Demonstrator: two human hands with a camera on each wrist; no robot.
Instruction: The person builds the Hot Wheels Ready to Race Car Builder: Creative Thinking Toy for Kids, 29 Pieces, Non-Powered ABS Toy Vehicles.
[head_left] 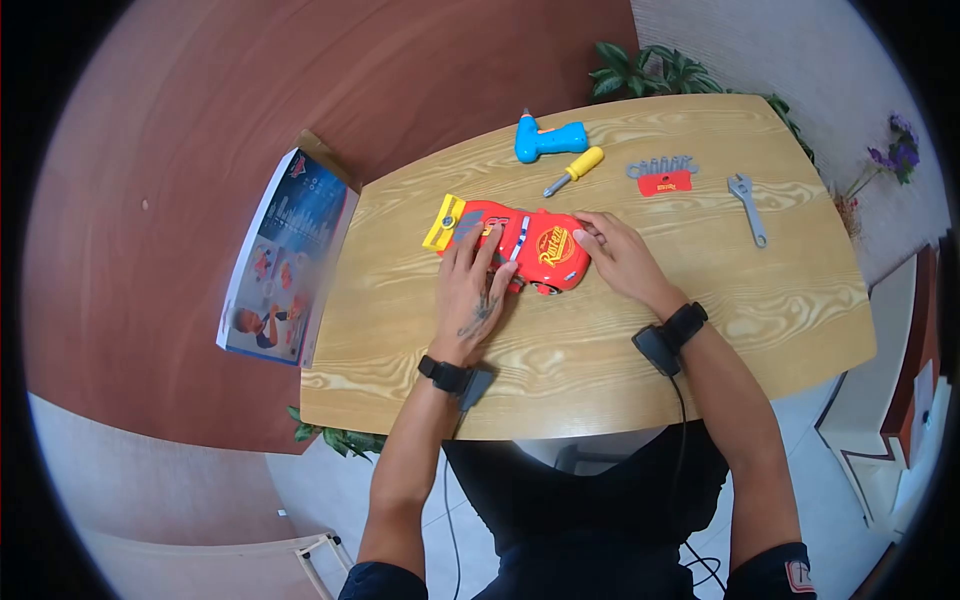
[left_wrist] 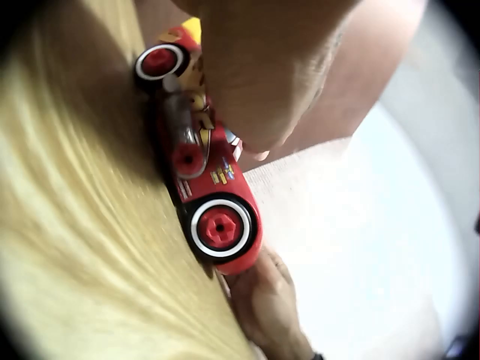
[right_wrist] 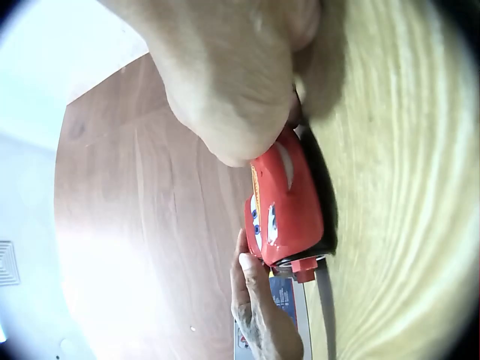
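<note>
A red toy car (head_left: 556,254) with a yellow rear wing (head_left: 444,223) stands on the wooden table, its front toward the right. My left hand (head_left: 472,290) lies over its roof and near side, fingers spread and fairly straight. At the car's front end, my right hand (head_left: 622,258) touches the hood's edge with its fingertips. The left wrist view shows the car's side with two wheels, the front wheel (left_wrist: 221,227) having a red hub. In the right wrist view the car's front (right_wrist: 296,196) shows, with the left hand (right_wrist: 262,311) beyond it.
Behind the car lie a blue toy drill (head_left: 550,140) and a yellow-handled screwdriver (head_left: 575,171). Farther right are several small grey wrenches in a red holder (head_left: 665,183) and a grey adjustable wrench (head_left: 747,210). A printed box (head_left: 285,255) stands at the left edge.
</note>
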